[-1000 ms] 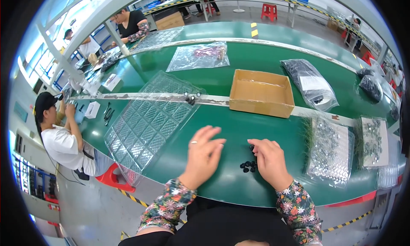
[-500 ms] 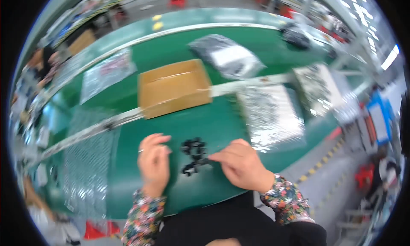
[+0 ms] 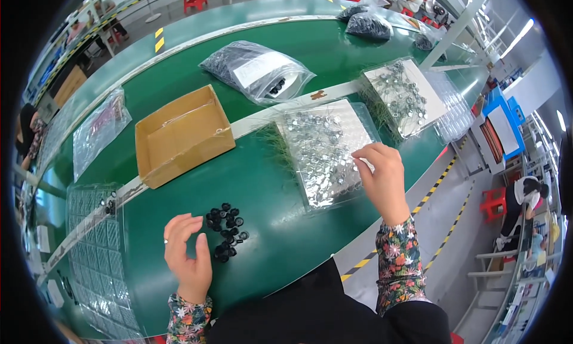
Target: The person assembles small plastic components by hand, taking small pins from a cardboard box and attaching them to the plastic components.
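My left hand [image 3: 187, 251] is over the green table, its thumb apart from its fingers and nothing in it. Just right of it lies a loose cluster of small black round parts [image 3: 227, 227]. My right hand [image 3: 385, 180] hovers at the right edge of a clear plastic tray [image 3: 310, 204] of small silver round parts [image 3: 325, 147] with thin wire-like strands. Its thumb and index finger come together in a pinch; whatever may be between them is too small to make out.
An open cardboard box [image 3: 185, 156] stands beyond the black parts. Behind it lies a clear bag [image 3: 256, 72] of dark parts. A second tray of silver parts [image 3: 406, 99] sits far right. Clear blister trays [image 3: 98, 254] lie at the left, near a flat plastic bag [image 3: 101, 129].
My right hand has moved from beside the black parts to the tray of silver parts on the right. My left hand stays by the black parts. The view has shifted right.
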Motion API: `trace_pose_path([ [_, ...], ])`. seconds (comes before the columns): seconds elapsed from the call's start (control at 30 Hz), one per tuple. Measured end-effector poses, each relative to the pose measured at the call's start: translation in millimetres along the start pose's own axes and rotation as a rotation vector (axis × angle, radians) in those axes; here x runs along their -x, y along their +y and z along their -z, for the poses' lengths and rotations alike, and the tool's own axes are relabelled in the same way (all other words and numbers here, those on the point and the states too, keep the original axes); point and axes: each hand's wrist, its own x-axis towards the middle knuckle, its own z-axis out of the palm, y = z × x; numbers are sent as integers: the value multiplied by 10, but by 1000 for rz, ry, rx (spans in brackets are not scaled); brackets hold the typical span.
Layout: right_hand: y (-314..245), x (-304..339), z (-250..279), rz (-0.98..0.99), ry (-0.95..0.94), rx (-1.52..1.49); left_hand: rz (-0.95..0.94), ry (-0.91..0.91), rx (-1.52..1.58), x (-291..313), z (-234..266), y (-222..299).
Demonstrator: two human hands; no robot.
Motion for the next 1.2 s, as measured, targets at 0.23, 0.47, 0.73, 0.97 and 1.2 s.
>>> trace_pose_path([
  [0.23, -26, -145, -177, 78, -145, -129, 114, 21, -14, 21, 69, -156],
  [0.47, -278, -89, -29, 129, -385, -363, 176, 66, 60, -28, -4, -241],
  [0.73, -273, -77, -76, 231, -454, -295, 240, -34, 75, 2, 16, -227],
  [0.97, -370, -130, -3, 321, -558, -252, 187, -46, 33, 31, 29, -245],
  [1.2, -424, -108, 1, 384, -551, -115, 151, -22, 81, 36, -8, -235],
])
